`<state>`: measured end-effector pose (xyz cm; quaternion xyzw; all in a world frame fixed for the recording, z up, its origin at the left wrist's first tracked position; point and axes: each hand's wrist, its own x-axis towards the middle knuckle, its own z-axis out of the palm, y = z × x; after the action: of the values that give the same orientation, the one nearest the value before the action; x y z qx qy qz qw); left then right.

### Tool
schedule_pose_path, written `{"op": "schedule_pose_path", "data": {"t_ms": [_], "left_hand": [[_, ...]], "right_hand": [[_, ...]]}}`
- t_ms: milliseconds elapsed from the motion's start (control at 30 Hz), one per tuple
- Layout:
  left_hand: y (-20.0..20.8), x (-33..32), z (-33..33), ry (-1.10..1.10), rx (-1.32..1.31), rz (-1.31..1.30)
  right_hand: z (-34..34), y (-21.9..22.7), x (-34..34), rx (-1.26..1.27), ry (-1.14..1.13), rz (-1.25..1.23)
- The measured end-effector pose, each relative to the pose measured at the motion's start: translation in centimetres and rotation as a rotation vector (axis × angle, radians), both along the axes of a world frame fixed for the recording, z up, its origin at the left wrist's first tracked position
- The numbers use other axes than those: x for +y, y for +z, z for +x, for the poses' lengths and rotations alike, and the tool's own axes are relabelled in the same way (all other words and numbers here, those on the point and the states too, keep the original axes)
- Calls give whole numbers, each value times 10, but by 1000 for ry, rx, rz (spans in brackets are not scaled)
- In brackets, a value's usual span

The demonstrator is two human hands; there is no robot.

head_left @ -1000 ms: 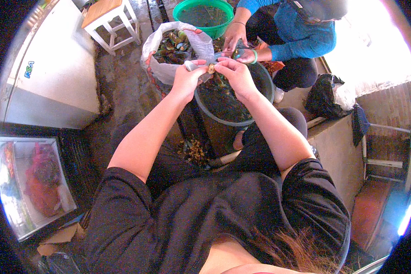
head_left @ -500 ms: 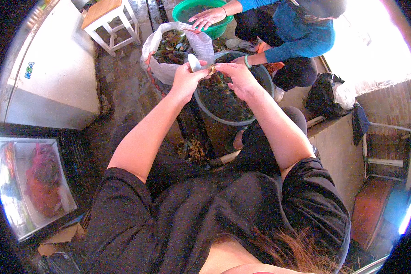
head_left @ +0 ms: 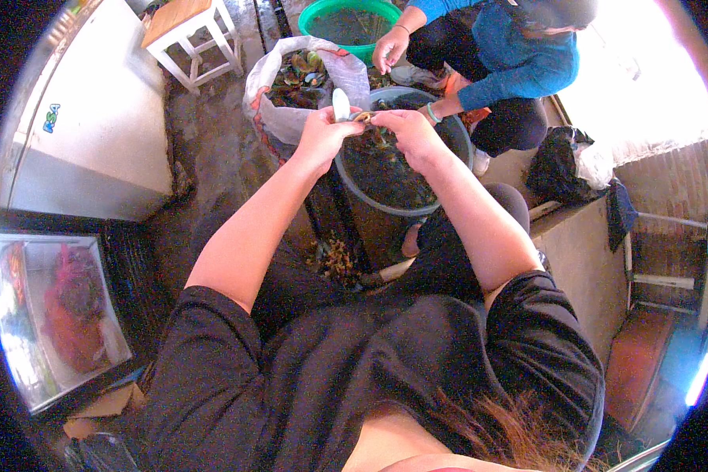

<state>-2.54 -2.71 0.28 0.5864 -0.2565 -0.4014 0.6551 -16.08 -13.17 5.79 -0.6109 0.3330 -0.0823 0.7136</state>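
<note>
the left hand (head_left: 322, 140) is closing around a white shell (head_left: 341, 103) over the grey tub (head_left: 456, 134). the right hand (head_left: 407, 130) is pinching and pulling at it. wet fingers could be slipping, dropping the shell into the tub.

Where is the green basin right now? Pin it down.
In the head view the green basin sits at the top centre, just beyond the white sack of shellfish, with the co-worker's hand at its right rim.
</note>
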Motion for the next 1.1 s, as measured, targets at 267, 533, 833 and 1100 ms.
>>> {"op": "schedule_pose_path", "data": {"t_ms": [267, 533, 833, 1100], "left_hand": [[1, 1, 1, -56, 207, 30], [5, 2, -7, 66, 132, 123], [-3, 3, 20, 15, 359, 148], [-9, 9, 24, -134, 261, 352]], "right_hand": [[3, -27, -16, -24, 10, -205], [6, -36, -7, -208, -52, -1125], [-9, -37, 38, -28, 602, -686], [-14, -70, 61, 279, 1094, -950]]}}
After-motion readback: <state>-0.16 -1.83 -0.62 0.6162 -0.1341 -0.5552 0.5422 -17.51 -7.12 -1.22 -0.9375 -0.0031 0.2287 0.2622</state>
